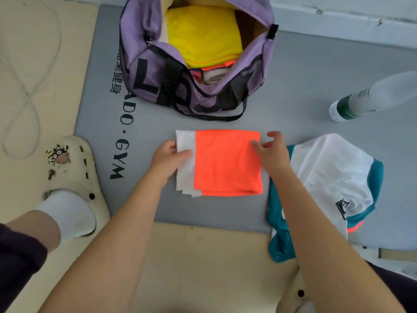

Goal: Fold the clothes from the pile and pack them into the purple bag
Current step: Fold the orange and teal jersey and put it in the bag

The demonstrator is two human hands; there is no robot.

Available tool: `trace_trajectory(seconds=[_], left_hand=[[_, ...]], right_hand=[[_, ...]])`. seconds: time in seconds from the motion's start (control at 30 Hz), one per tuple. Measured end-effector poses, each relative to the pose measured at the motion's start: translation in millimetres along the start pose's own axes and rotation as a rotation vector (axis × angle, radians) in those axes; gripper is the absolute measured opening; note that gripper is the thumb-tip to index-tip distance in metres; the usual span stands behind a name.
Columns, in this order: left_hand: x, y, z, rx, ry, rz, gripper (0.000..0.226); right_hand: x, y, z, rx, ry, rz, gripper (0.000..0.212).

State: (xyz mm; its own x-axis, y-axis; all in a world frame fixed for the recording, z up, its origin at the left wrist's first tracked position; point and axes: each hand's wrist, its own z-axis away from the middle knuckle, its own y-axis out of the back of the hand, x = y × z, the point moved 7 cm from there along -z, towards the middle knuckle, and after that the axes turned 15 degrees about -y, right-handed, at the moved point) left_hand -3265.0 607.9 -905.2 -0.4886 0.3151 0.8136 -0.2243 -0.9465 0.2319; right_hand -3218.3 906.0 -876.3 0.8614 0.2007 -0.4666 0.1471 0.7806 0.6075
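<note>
A folded orange and white garment (225,163) lies flat on the grey mat (316,82) in front of me. My left hand (168,160) grips its white left edge, thumb on top. My right hand (272,152) rests on its right edge with the fingers spread. The purple bag (144,64) stands open behind it, holding a folded yellow garment (203,35) and several other folded pieces. To the right lies a crumpled white and teal garment (331,175), partly under my right forearm.
A plastic water bottle (365,100) lies on the mat at the right. My left foot in a cream clog (72,177) stands at the mat's left edge. A pale cord (27,91) loops on the floor at the left. A wall runs along the back.
</note>
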Motion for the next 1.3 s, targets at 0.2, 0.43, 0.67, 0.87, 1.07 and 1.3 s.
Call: trace_trajectory(seconds=[0.2,0.43,0.67,0.87,1.07,1.3], left_hand=[[-17,2,33,0.292,-0.085,-0.317,0.035],[-43,-8,67,0.262,0.045,-0.352,0.046],[-49,8,66,0.096,0.001,-0.306,0.037],[-25,16,53,0.191,-0.055,-0.436,0.037],[-19,-33,41,0.165,0.151,-0.285,0.074],[-4,-36,50,-0.001,0.254,0.316,0.036]], right_hand=[[46,-4,37,0.173,-0.042,0.117,0.044],[63,-8,49,0.091,-0.055,0.202,0.042],[80,0,41,-0.13,0.037,0.24,0.044],[81,7,34,-0.064,-0.017,0.172,0.045],[67,-19,32,-0.036,-0.233,0.084,0.058],[44,-10,47,-0.228,-0.195,-0.173,0.025]])
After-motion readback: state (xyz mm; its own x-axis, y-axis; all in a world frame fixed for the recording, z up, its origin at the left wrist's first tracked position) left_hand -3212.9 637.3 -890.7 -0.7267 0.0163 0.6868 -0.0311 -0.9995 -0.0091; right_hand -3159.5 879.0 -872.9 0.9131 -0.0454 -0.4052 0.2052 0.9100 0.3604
